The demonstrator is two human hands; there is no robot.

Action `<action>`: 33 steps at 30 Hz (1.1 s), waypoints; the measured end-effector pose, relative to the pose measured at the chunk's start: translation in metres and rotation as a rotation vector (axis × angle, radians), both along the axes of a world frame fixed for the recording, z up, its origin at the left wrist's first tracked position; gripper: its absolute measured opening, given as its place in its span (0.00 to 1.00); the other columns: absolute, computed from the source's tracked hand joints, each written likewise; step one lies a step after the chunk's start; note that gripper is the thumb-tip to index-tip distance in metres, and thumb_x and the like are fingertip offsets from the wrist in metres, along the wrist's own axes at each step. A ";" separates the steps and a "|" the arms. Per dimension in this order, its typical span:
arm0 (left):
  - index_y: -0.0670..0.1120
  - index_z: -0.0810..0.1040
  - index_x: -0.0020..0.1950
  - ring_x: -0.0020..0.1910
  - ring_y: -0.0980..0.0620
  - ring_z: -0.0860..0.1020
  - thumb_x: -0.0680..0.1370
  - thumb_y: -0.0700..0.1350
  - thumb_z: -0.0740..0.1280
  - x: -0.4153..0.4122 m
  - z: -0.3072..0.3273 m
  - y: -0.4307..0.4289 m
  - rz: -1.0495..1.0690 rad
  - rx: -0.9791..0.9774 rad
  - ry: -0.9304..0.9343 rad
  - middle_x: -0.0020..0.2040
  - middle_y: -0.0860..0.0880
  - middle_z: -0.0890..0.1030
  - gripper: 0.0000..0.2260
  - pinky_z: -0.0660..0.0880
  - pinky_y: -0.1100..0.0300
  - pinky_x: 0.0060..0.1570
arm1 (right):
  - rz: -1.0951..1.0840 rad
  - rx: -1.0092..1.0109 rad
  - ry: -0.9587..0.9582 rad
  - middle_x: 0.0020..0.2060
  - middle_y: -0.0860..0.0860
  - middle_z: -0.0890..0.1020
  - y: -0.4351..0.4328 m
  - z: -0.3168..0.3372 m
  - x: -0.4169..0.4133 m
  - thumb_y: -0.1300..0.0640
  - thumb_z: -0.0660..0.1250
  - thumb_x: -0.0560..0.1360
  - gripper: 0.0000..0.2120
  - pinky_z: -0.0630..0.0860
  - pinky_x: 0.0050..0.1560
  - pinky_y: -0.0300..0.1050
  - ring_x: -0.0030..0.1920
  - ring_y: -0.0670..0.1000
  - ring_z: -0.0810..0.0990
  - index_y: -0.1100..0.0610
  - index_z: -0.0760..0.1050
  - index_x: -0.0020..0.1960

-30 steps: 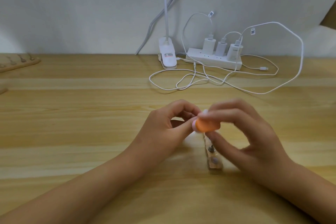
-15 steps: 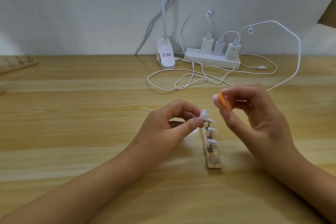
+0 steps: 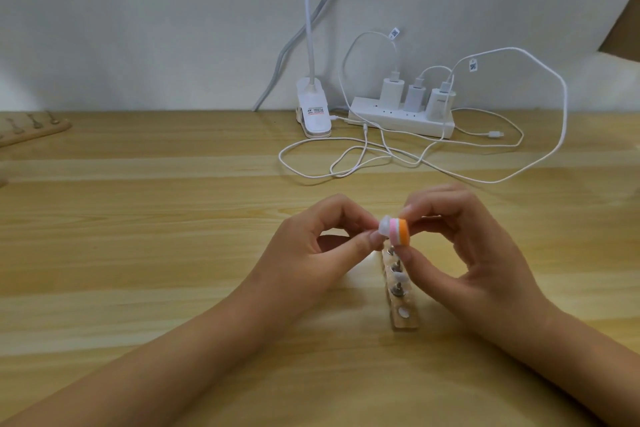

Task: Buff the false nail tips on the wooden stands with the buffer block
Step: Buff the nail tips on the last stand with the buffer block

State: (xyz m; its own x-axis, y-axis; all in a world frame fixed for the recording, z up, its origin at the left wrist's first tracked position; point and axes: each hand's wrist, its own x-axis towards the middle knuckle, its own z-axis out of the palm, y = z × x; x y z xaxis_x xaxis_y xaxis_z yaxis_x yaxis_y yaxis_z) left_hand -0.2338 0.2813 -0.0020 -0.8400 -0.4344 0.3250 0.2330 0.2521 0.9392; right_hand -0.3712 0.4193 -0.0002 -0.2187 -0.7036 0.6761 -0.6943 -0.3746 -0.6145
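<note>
Two hands [image 3: 311, 250] [image 3: 474, 253], one buffer block [image 3: 400, 231], three chargers [image 3: 393, 92] [image 3: 415, 96] [image 3: 441, 103]

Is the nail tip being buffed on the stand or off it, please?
Off: the left hand pinches the nail tip; near socket of the stand is empty.

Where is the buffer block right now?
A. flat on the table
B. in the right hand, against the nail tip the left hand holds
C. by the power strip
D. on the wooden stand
B: the right hand pinches the buffer block, its pink face meeting the nail tip pinched by the left hand, above the wooden stand.
</note>
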 end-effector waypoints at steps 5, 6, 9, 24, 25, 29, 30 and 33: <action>0.53 0.82 0.45 0.41 0.57 0.81 0.74 0.47 0.72 0.000 -0.001 0.000 0.000 -0.025 0.000 0.41 0.54 0.82 0.01 0.79 0.58 0.44 | -0.016 -0.016 -0.009 0.50 0.46 0.77 0.002 0.001 0.001 0.56 0.69 0.75 0.11 0.78 0.54 0.44 0.50 0.53 0.81 0.51 0.71 0.55; 0.52 0.82 0.45 0.41 0.58 0.81 0.74 0.47 0.72 0.000 -0.001 0.000 0.003 -0.032 0.008 0.40 0.55 0.81 0.01 0.77 0.61 0.43 | -0.016 -0.006 0.013 0.50 0.46 0.77 0.002 0.000 0.002 0.56 0.70 0.75 0.10 0.79 0.53 0.45 0.49 0.53 0.81 0.52 0.71 0.54; 0.53 0.82 0.44 0.41 0.58 0.80 0.73 0.49 0.73 0.000 -0.003 -0.001 0.026 -0.029 0.022 0.40 0.56 0.81 0.02 0.77 0.63 0.44 | -0.043 0.042 -0.013 0.48 0.45 0.79 0.001 -0.001 0.004 0.54 0.71 0.74 0.11 0.79 0.51 0.50 0.48 0.53 0.81 0.52 0.71 0.52; 0.50 0.83 0.45 0.41 0.59 0.80 0.75 0.44 0.72 0.001 -0.001 0.000 0.077 -0.121 0.031 0.40 0.56 0.82 0.01 0.74 0.70 0.43 | -0.128 0.006 0.206 0.49 0.50 0.77 0.003 0.002 0.001 0.57 0.68 0.74 0.12 0.73 0.52 0.37 0.50 0.48 0.77 0.53 0.75 0.58; 0.50 0.83 0.44 0.41 0.60 0.80 0.75 0.43 0.72 0.002 -0.001 0.000 0.077 -0.124 0.028 0.40 0.55 0.82 0.01 0.74 0.70 0.43 | -0.134 0.009 0.213 0.49 0.50 0.77 0.002 0.003 0.001 0.57 0.68 0.74 0.12 0.73 0.52 0.37 0.50 0.48 0.77 0.53 0.75 0.58; 0.51 0.82 0.43 0.39 0.61 0.79 0.75 0.42 0.72 0.003 0.001 0.001 0.088 -0.125 0.030 0.39 0.57 0.82 0.04 0.73 0.71 0.42 | -0.151 0.019 0.195 0.49 0.50 0.77 0.003 0.003 0.001 0.57 0.68 0.75 0.12 0.74 0.53 0.41 0.50 0.49 0.78 0.57 0.78 0.58; 0.51 0.82 0.43 0.39 0.61 0.79 0.75 0.43 0.72 0.003 0.001 0.001 0.085 -0.131 0.027 0.39 0.57 0.82 0.03 0.73 0.71 0.42 | -0.151 0.023 0.215 0.49 0.51 0.77 0.003 0.003 0.001 0.57 0.68 0.75 0.12 0.74 0.54 0.41 0.51 0.50 0.78 0.57 0.78 0.58; 0.50 0.82 0.43 0.38 0.61 0.79 0.75 0.41 0.73 0.003 0.001 0.002 0.094 -0.119 0.019 0.38 0.57 0.81 0.04 0.72 0.71 0.42 | -0.195 0.039 0.204 0.50 0.49 0.78 0.003 0.004 0.000 0.57 0.70 0.75 0.12 0.74 0.57 0.47 0.54 0.49 0.78 0.52 0.78 0.59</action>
